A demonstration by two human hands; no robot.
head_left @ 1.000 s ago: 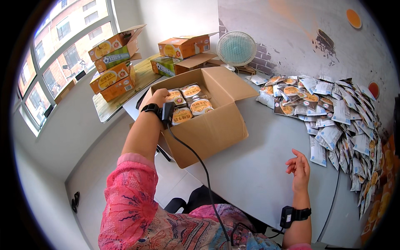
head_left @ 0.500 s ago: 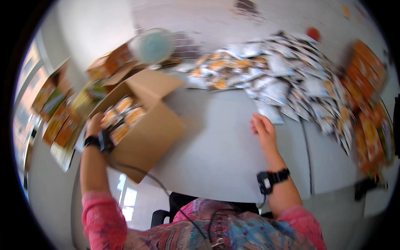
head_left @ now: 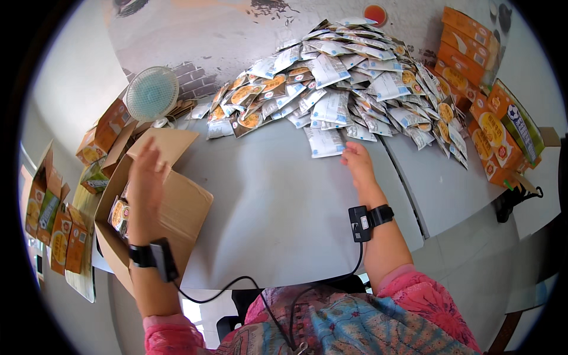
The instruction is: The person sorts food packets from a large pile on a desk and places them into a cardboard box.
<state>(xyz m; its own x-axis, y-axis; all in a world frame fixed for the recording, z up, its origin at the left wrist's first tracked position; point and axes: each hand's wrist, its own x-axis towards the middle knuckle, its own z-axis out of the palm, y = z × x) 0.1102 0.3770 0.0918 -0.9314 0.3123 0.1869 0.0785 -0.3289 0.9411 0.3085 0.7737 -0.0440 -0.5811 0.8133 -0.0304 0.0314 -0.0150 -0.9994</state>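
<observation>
Left hand, empty, fingers loose, hangs over the carton, a flap folded out presumably for access; right hand, half-curled, seemingly empty, lies beside packets heaped wallward, probably sparing tabletop space.

A smooth grey tabletop carries an open brown cardboard carton at nine o'clock, a broad heap of flat sealed sachets from eleven to two — and orange printed cartons between two and three.
</observation>
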